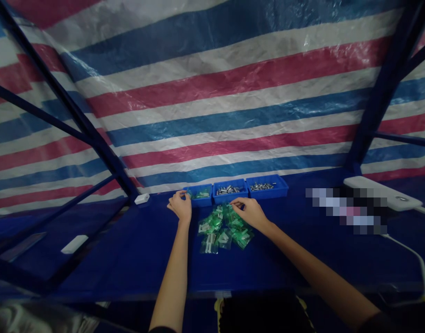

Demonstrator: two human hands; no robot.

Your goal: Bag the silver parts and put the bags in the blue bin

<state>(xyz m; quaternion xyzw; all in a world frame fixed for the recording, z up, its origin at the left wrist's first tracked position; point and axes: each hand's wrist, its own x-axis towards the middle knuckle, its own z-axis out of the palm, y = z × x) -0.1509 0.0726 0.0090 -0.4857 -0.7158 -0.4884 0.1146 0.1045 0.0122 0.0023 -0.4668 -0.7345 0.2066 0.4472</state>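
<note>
My left hand (180,205) is at the left end of the left blue bin (202,202), its fingers bent together. What they hold, if anything, is too small to make out. Small clear and green plastic bags lie inside that bin. In front of the bins is a loose pile of small green-printed plastic bags (212,223), some showing metal pieces inside. My right hand (250,212) reaches over the pile's back right part, thumb and fingers pinched on a small plastic bag (228,210).
The middle blue bin (229,199) holds metal cylinders; the right one (268,194) holds small metal parts. A white power strip (382,192) with a cable lies at the right, near a blurred-out object (347,210). A white block (142,199) stands at the left. Blue frame posts flank the table.
</note>
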